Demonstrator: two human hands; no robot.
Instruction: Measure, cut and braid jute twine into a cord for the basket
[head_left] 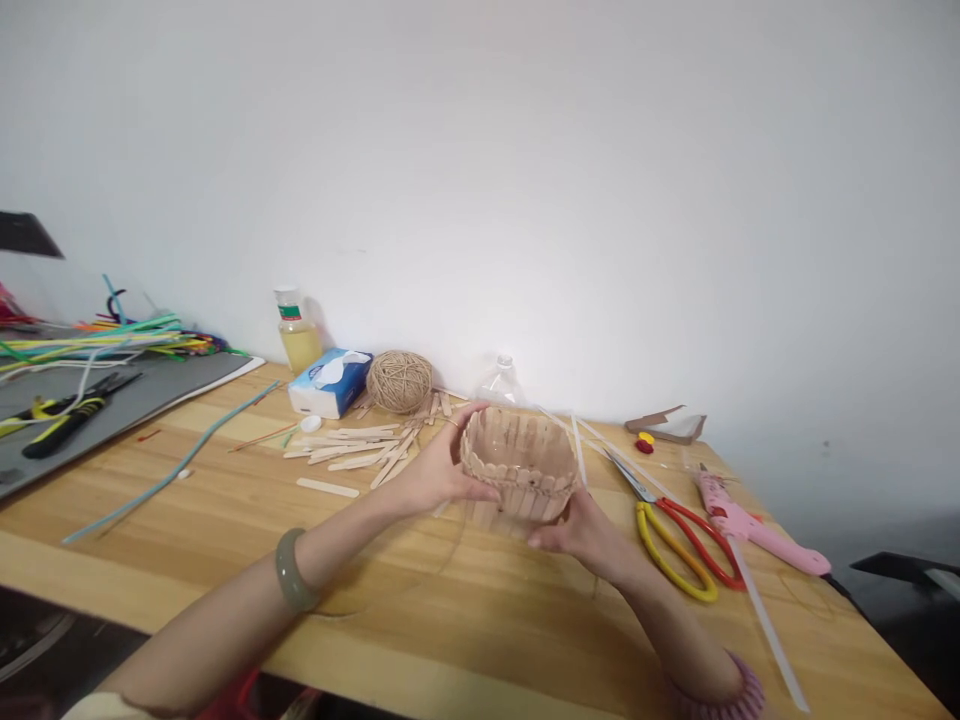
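While the wooden desk (225,510) carries everything, 2 hands hold a stick-clad basket (517,462) tilted above its middle near the far edge. Left hand (435,470) curls around the basket's left rim; right hand (581,530) cups it from beneath. Scissors (675,535) lie rightward, loose sticks (352,450) leftward.

Single head-worn view, looking forward and down

From above the near edge of the light wooden surface (225,500), it faces the plain white wall (525,150), close enough that both forearms enter from below.
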